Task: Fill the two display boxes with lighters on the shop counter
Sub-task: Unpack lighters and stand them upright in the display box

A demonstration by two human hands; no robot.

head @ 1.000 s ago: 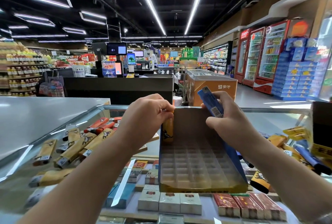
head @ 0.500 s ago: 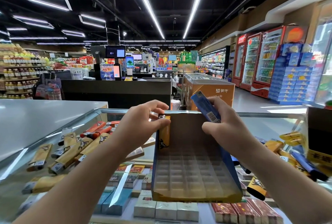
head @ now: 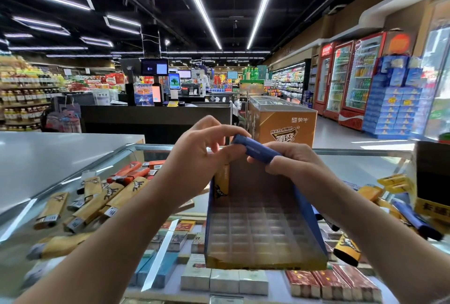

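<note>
A blue display box (head: 263, 233) with a grid of empty slots stands on the glass counter (head: 360, 169) in front of me. One yellow lighter (head: 222, 183) stands in its back left corner. My right hand (head: 289, 167) grips a blue lighter (head: 255, 149) above the box's back edge. My left hand (head: 204, 155) meets it there, fingertips pinching the lighter's upper end. Loose yellow and orange lighters (head: 97, 196) lie on the glass to the left. More yellow and blue lighters (head: 394, 204) lie to the right.
A dark box (head: 432, 174) stands at the right edge of the counter. Cigarette packs (head: 224, 279) show under the glass. A white counter top (head: 48, 157) lies to the left. Checkout desks, a freezer chest (head: 282, 121) and drink fridges fill the shop behind.
My left hand let go of the yellow lighter standing in the box and rose to the blue lighter. My right hand tilted the blue lighter flatter and moved it left.
</note>
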